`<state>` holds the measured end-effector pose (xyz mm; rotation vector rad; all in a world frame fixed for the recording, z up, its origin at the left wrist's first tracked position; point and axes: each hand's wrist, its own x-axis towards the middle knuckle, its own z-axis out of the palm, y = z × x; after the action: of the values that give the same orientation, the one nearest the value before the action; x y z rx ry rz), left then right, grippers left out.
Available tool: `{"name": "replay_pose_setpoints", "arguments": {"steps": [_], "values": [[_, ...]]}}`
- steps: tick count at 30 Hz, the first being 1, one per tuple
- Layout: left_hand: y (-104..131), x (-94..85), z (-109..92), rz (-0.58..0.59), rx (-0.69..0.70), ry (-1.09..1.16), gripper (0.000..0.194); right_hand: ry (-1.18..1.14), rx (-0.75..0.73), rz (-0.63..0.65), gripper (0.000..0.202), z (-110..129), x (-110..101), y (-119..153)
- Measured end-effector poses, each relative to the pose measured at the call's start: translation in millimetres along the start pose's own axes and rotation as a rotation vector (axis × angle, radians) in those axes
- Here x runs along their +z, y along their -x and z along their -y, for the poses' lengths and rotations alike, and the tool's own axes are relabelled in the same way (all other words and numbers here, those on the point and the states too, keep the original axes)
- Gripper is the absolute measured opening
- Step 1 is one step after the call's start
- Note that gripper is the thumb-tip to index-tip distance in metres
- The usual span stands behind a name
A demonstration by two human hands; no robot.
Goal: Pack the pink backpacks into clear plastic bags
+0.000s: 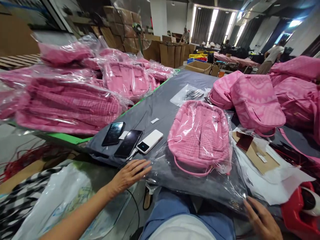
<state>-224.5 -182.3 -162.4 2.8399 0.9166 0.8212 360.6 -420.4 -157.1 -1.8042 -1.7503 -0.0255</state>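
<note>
Pink backpack point(200, 133) with ribbed, quilted-looking panels lies flat inside a clear plastic bag point(160, 170) on the grey cloth-covered table point(162, 103), near its front edge and directly before the person. The backpack's outline is a rounded oblong, glossy where the film catches light, and a thin pink loop handle point(192, 172) curves out at the end nearest the person. Its long axis runs away from the person, roughly front to back, with the loop end pointing toward the person and the ribbed side facing up. Slack film spreads past that end to the table edge. The left hand point(132, 173) is palm down, its fingers extended and slightly apart, at the film's left edge, just beside a white power bank point(150, 141). The right hand point(263, 218) has its fingertips at the film's near right corner; blur hides whether they pinch it.
</note>
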Motion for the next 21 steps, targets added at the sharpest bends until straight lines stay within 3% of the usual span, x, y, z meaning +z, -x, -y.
{"name": "replay_pose_setpoints", "arguments": {"steps": [2, 6, 8, 12, 14, 18, 21], "values": [[2, 5.3, -3, 0.056, 0.041, 0.06, 0.046, -0.018, -0.092, 0.097, 0.035, 0, 1, -1], [-14, 10.0, -11, 0.067, -0.173, 0.313, 0.039, -0.117, -0.032, 0.17, 0.035, -5, 6, -18], [-23, 8.7, -15, 0.0, -0.321, 0.429, 0.038, -0.164, 0.107, 0.068, 0.041, 2, 7, -26], [-35, 6.7, -23, -0.174, -0.713, 0.601, 0.051, -0.302, 0.485, -0.28, 0.054, 40, 14, -43], [-40, 6.3, -29, -0.253, -0.826, 0.632, 0.055, -0.439, 0.565, -0.445, 0.056, 60, 23, -55], [-61, 4.1, -33, -0.327, -0.861, 0.6, 0.057, -0.592, 0.617, -0.635, 0.058, 78, 41, -84], [-83, 5.1, -26, -0.269, -0.844, 0.632, 0.059, -0.497, 0.787, -0.545, 0.077, 76, 50, -100]]}}
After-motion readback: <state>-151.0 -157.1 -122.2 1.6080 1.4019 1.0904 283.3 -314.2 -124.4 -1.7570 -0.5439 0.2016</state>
